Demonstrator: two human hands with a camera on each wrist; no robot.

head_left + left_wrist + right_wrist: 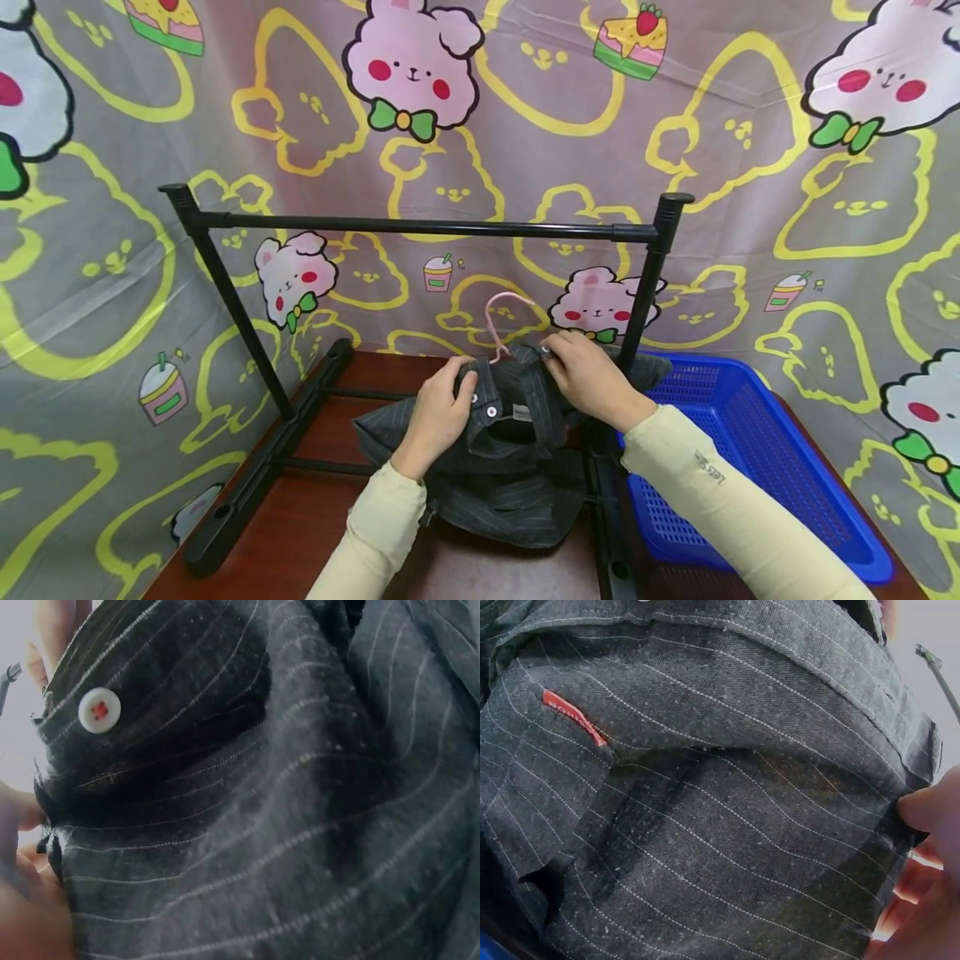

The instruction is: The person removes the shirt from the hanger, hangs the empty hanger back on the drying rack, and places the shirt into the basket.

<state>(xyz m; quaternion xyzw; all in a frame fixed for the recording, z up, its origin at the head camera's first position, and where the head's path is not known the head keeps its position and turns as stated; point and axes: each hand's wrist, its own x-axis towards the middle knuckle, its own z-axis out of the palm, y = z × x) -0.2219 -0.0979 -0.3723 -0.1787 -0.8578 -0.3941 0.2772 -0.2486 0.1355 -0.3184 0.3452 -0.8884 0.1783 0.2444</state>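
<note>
A dark grey pinstriped shirt (502,500) hangs bunched on a pink hanger (491,321), whose hook sticks up above the collar. My left hand (441,417) pinches the left front edge near the collar, by the white buttons (491,412). On the other side, my right hand (592,375) pinches the collar's right edge. Up close, the left wrist view has a white button (99,710) with red thread, and fingers (34,900) at the cloth's edge. A small red tag (574,716) shows on the shirt in the right wrist view. Cloth hides the hanger's arms.
Behind the shirt stands a black garment rack (442,225) with a horizontal top bar. To the right, a blue plastic basket (817,500) sits on the reddish-brown table (322,533). A patterned curtain (525,158) closes off the back and sides.
</note>
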